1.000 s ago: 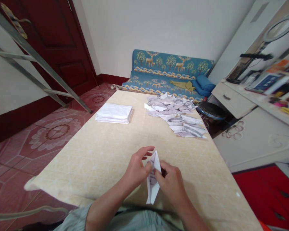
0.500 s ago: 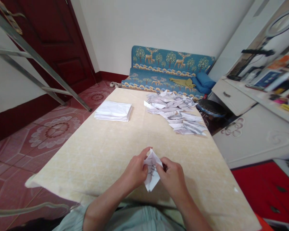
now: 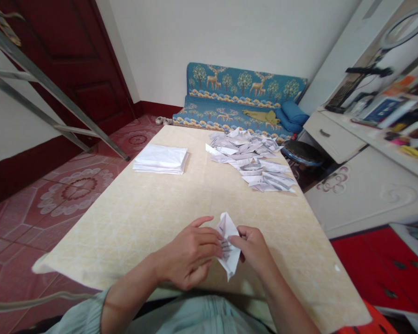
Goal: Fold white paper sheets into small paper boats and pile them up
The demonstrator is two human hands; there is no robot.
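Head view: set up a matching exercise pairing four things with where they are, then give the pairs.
Things:
1. folded paper piece
2. stack of flat white sheets
3. heap of folded paper pieces
4. round stool

Places:
A. on the floor past the table's right edge
B. far left part of the table
C. pinched between the left hand and the right hand
D. far right part of the table

Pairs: 1-C, 2-B, 3-D, 4-A
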